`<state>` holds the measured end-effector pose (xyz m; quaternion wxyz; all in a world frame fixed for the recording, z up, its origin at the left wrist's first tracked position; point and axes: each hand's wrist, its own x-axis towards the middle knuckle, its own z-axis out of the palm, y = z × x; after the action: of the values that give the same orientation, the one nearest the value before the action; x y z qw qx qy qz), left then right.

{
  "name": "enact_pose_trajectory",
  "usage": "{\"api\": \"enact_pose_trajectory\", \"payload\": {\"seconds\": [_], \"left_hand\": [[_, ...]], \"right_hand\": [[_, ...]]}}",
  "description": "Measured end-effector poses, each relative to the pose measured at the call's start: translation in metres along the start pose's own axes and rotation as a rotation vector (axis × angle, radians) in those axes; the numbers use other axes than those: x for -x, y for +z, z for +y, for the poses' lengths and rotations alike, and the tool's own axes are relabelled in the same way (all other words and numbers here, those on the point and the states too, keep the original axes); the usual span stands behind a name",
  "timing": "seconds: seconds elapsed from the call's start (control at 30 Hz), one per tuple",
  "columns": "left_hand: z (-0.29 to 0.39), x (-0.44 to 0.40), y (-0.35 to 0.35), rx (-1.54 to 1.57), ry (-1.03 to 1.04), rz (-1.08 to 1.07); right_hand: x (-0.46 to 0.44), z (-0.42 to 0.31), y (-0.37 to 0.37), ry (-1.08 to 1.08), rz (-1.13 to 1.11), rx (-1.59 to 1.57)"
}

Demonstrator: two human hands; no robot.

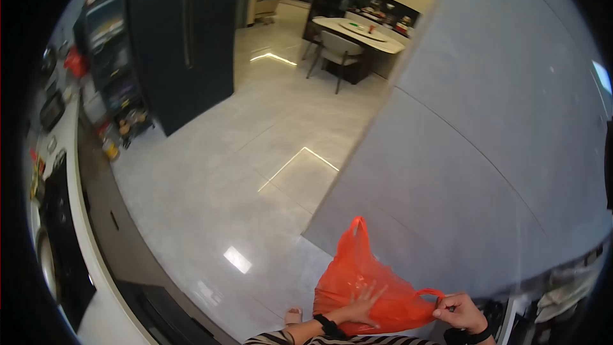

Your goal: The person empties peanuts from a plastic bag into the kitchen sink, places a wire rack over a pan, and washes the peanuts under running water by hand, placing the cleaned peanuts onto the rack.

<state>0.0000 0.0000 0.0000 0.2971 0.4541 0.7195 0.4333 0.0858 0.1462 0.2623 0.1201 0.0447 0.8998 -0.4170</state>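
Note:
A red plastic bag (377, 281) hangs in front of my body at the bottom of the head view, with one handle loop standing up at its top. My left hand (363, 306) lies against the side of the bag, its fingers spread. On the right, my right hand (463, 312) has its fingers closed round the bag's other handle loop. What the bag contains is hidden by the plastic. Dark bands circle both wrists.
A grey wall (472, 128) rises close on the right. Along the left runs a counter (86, 236) with a dark cooktop (60, 217). Beyond are a shelf rack (112, 51), a dark tall cabinet (185, 38), and a table (332, 23) with a chair (341, 51).

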Motion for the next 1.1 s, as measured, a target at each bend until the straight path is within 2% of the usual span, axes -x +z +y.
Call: {"api": "enact_pose_trajectory", "payload": {"seconds": [0.07,0.1,0.17,0.2,0.23,0.27,0.33,0.47,0.63,0.77,0.9,1.03,1.1], "left_hand": [[0.012,-0.005,0.015,0.111,0.169,-0.086],[0.038,-0.074,0.031,0.194,0.235,-0.073],[0.007,-0.09,0.049,0.383,0.213,-0.204],[0.037,-0.063,0.067,0.486,0.12,-0.186],[0.059,-0.067,0.062,0.53,0.076,-0.169],[0.062,-0.077,0.067,0.369,0.163,-0.134],[0.108,-0.12,0.091,0.318,0.256,-0.131],[0.23,-0.182,0.153,0.356,0.371,-0.235],[0.371,-0.206,0.247,0.497,0.464,-0.369],[0.449,-0.204,0.314,0.638,0.472,-0.486],[0.515,-0.191,0.362,0.763,0.44,-0.622],[0.555,-0.173,0.394,0.86,0.414,-0.79],[0.575,-0.165,0.412,0.839,0.509,-0.837]], "right_hand": [[0.015,-0.024,0.004,-0.076,0.063,0.083],[0.042,-0.008,-0.047,-0.195,0.169,0.162],[0.071,-0.007,-0.034,-0.239,0.308,0.111],[0.101,-0.007,-0.041,-0.103,0.272,0.124],[0.123,0.002,-0.043,-0.113,0.414,0.111],[0.15,0.016,-0.041,-0.031,0.543,0.192],[0.234,0.044,-0.037,0.146,0.79,0.3],[0.387,0.035,-0.031,0.446,1.119,0.43],[0.571,0.012,-0.018,0.795,1.573,0.483],[0.692,-0.002,-0.022,0.813,1.827,0.417],[0.782,0.001,-0.054,0.694,1.948,0.358],[0.823,0.058,-0.07,0.639,1.953,0.209],[0.818,0.093,-0.074,0.639,1.922,0.232]]}}
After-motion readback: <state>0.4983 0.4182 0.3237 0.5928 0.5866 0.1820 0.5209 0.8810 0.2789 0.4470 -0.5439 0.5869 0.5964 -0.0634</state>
